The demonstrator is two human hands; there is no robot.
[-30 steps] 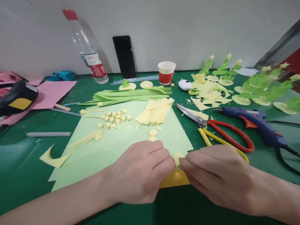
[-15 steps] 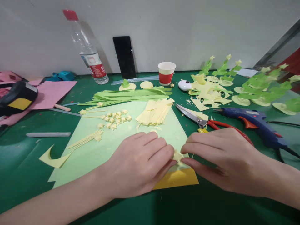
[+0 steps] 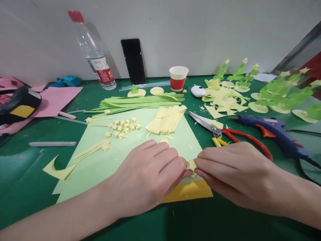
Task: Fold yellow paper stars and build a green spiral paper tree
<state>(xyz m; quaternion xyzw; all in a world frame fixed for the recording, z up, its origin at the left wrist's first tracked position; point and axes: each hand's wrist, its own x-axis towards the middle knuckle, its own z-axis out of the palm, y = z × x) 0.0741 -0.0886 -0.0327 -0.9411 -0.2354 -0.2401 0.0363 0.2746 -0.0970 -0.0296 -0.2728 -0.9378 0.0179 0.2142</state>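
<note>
Between my hands is a small pale yellow paper star [image 3: 191, 166], pinched from both sides and partly covered by fingertips. My left hand [image 3: 155, 174] closes on its left side, fingers curled. From the right, the thumb and fingers of my right hand [image 3: 235, 177] press its other edge. Beneath them lie a light green paper sheet [image 3: 100, 174] and a strip of orange-yellow paper [image 3: 190, 191]. Several little folded stars [image 3: 121, 128] sit on the sheet, beside a stack of pale yellow paper strips [image 3: 165, 119].
Scissors [image 3: 208, 124] with red handles and a blue glue gun [image 3: 273, 129] lie to the right. Behind stand a paper cup [image 3: 177, 80], a phone [image 3: 133, 62] and a bottle [image 3: 99, 63]. Green paper strips [image 3: 140, 102] lie mid-table; paper plants [image 3: 283, 93] stand far right.
My right hand's fingers have drawn closer together, now pinching the star's right edge. The left thumb has shifted slightly right over the star. The other things stay where they were.
</note>
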